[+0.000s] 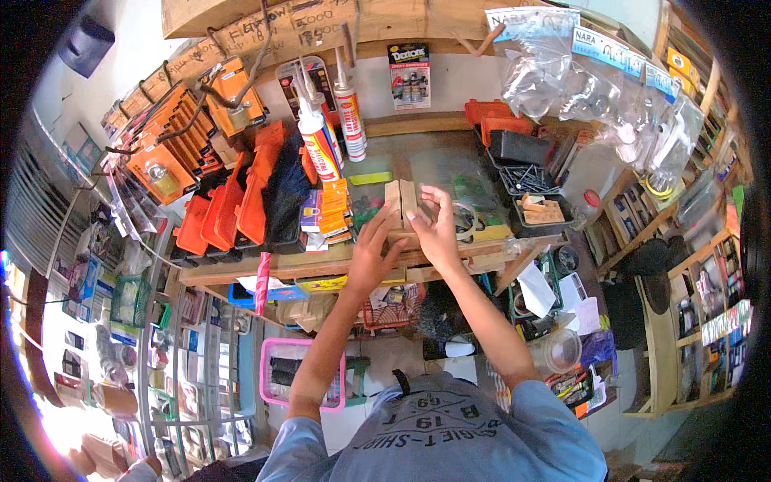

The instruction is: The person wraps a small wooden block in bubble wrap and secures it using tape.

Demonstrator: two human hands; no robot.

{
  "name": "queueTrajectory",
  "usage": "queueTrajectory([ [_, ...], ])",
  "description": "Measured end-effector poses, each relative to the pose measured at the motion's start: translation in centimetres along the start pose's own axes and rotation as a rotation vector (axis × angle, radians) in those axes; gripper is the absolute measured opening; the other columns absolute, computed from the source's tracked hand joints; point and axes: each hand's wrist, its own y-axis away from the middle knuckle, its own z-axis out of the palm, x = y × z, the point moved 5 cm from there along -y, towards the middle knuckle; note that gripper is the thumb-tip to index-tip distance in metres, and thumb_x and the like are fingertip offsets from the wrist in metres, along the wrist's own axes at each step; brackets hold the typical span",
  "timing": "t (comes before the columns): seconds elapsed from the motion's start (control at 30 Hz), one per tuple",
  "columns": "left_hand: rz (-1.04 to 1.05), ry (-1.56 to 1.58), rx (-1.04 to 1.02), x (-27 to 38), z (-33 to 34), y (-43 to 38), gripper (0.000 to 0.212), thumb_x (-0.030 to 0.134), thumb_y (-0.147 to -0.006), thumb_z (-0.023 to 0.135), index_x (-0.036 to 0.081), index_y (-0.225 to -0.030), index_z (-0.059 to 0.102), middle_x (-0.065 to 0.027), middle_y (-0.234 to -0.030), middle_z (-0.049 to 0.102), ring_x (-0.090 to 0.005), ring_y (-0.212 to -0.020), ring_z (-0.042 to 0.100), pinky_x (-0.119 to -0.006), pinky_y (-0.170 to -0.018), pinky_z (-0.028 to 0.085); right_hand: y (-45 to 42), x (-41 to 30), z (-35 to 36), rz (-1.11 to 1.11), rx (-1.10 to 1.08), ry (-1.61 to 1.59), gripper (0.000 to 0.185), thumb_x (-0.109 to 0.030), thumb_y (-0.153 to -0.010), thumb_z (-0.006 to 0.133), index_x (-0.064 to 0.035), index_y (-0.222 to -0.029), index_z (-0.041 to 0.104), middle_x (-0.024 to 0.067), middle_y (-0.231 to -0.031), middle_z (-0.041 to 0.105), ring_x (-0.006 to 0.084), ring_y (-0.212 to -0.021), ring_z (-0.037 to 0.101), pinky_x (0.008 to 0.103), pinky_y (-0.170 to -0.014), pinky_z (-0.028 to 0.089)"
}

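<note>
Two small tan boxes point(401, 202), of cardboard or wood, stand side by side near the front edge of the glass-topped wooden counter point(421, 150). My left hand point(374, 250) is at their left side, fingertips at the near left box. On the other side my right hand point(436, 226) touches the right box with its thumb, the fingers raised and curved. Whether either hand grips a box cannot be told. Left of them lie small orange boxes point(335, 208), and behind is a yellow-green strip point(370, 178). A roll of clear or white tape point(467, 220) lies to the right.
Silicone sealant tubes point(351, 120) stand at the back left, beside bins with orange lids point(253, 205). At right are a black bin of screws or nails point(527, 179) and hanging plastic packets point(602, 90). A pink basket point(303, 406) sits below; another person's hand shows bottom left.
</note>
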Motion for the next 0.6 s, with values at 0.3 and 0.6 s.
queueTrajectory([
  [0.3, 0.079, -0.100, 0.005, 0.07, -0.06, 0.02, 0.047, 0.016, -0.086, 0.077, 0.010, -0.131, 0.064, -0.0171, -0.145, 0.052, -0.0406, -0.110, 0.060, -0.046, -0.094, 0.052, 0.02, 0.88, -0.55, 0.013, -0.067, 0.024, 0.053, 0.006, -0.090, 0.065, -0.0046, -0.137, 0.042, 0.0108, -0.140, 0.047, 0.0242, -0.134, 0.048, 0.0374, -0.113, 0.044],
  [0.6, 0.142, -0.069, 0.019, -0.61, -0.28, 0.33, 0.040, 0.016, -0.085, 0.077, 0.010, -0.123, 0.069, -0.0125, -0.142, 0.057, -0.0364, -0.107, 0.060, -0.044, -0.093, 0.052, -0.14, 0.81, -0.71, 0.003, -0.105, 0.065, 0.048, 0.002, -0.092, 0.066, -0.0041, -0.136, 0.045, 0.0118, -0.134, 0.048, 0.0233, -0.129, 0.053, 0.0349, -0.104, 0.051],
])
